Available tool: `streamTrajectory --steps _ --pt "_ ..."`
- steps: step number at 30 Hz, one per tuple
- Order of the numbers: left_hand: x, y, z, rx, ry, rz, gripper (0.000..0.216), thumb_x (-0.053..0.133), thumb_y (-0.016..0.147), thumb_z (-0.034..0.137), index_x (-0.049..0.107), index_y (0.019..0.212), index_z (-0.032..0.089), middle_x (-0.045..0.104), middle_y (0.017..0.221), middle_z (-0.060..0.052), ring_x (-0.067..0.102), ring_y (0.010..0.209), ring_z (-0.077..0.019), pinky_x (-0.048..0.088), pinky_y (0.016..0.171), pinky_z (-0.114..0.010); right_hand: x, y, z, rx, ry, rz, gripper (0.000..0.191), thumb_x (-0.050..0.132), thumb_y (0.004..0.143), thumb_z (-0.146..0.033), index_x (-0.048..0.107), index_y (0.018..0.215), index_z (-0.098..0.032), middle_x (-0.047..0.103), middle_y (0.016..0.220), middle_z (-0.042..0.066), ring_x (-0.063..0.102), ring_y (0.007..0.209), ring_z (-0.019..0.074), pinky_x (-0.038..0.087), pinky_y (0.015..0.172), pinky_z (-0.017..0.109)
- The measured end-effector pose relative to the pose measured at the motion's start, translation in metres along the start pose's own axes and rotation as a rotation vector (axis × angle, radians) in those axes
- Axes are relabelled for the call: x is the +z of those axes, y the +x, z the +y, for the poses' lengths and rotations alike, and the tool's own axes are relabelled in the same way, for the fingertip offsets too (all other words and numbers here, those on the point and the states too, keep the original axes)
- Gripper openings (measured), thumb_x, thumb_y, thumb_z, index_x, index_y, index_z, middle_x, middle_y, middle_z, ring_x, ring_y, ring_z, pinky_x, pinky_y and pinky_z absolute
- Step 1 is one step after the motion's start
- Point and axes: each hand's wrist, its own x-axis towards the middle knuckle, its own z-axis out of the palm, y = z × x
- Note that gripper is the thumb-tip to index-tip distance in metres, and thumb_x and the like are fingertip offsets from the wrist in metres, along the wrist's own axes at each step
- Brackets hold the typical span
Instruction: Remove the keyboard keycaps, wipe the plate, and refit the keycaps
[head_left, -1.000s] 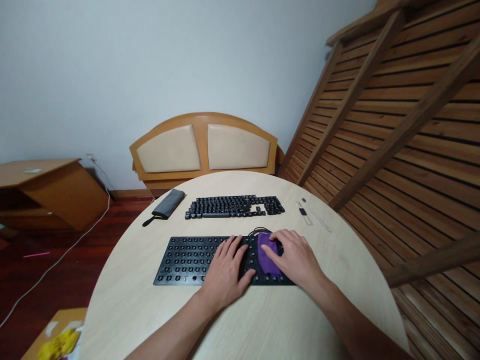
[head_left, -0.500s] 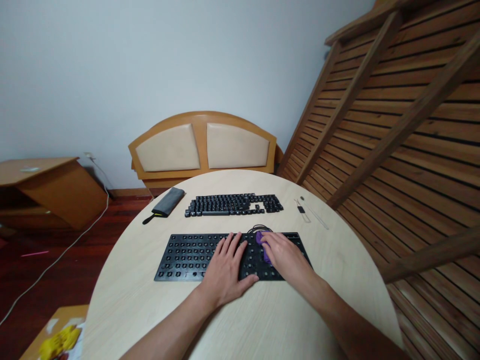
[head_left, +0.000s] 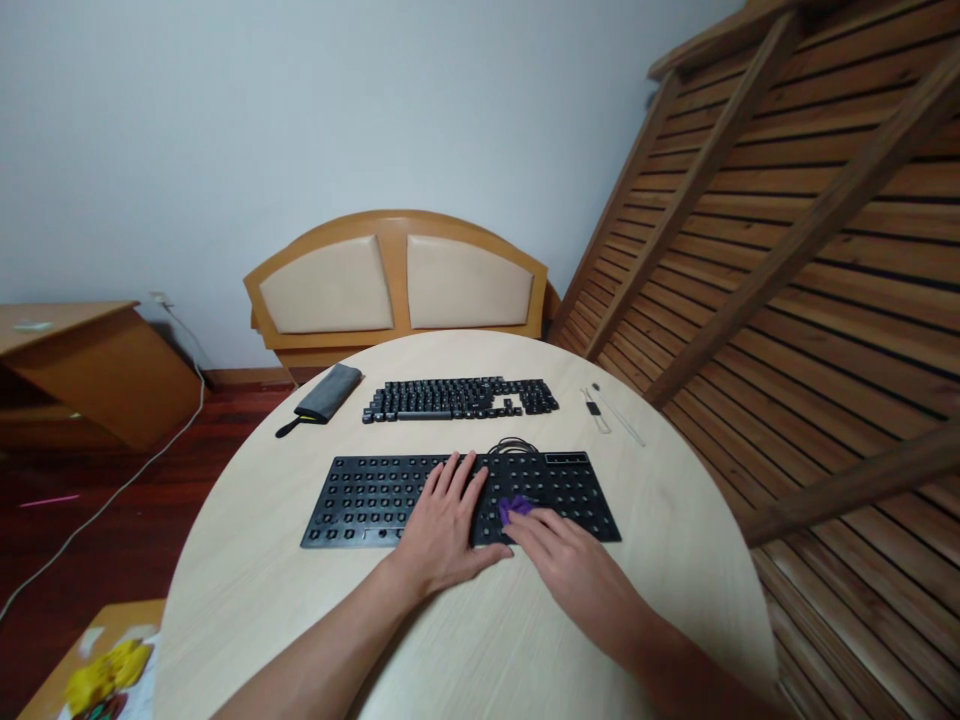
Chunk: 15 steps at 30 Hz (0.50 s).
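Note:
A black keyboard (head_left: 356, 505) with its keycaps off lies across the near part of the table. My left hand (head_left: 442, 520) rests flat on its middle, fingers spread and thumb stretched toward the front edge. On the right half, my right hand (head_left: 559, 555) pinches a crumpled purple cloth (head_left: 514, 508) against the key switches. Part of the cloth is hidden under the fingers. Behind the keyboard, the loose black keycaps (head_left: 427, 400) are laid out in keyboard order. A coiled black cable (head_left: 514, 443) shows at the keyboard's back edge.
The round pale table (head_left: 247, 590) holds a grey pouch (head_left: 328, 393) at the back left. A wire keycap puller (head_left: 595, 408) and a thin stick-like tool (head_left: 622, 418) lie at the right. Wooden slats (head_left: 810, 270) lean close to the table's right side.
My right hand has drawn the purple cloth toward me and slightly left over the keyboard. My left hand stays in place on it. The camera view has shifted a little.

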Motion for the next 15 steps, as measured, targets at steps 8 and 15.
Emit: streamTrajectory --steps 8,15 --pt "0.004 -0.001 -0.002 0.001 0.004 0.020 0.097 0.051 0.082 0.080 0.040 0.151 0.013 0.031 0.161 -0.019 0.025 0.149 -0.0400 0.025 0.119 -0.058 0.000 -0.004 0.003 0.069 0.162 0.077 0.039 0.050 0.090 0.000 0.068 0.119 -0.018 0.072 0.119 0.009 0.065 0.109 0.0234 0.058 0.093 0.037" --pt "0.006 -0.002 -0.003 0.004 0.016 0.016 0.097 0.048 0.082 0.081 0.038 0.152 0.016 0.029 0.162 -0.018 0.026 0.149 -0.0400 0.025 0.118 -0.059 -0.005 0.008 0.048 0.296 0.134 0.162 0.045 0.044 0.091 0.000 0.067 0.125 -0.018 0.069 0.126 0.011 0.062 0.114 0.0260 0.057 0.098 0.045"
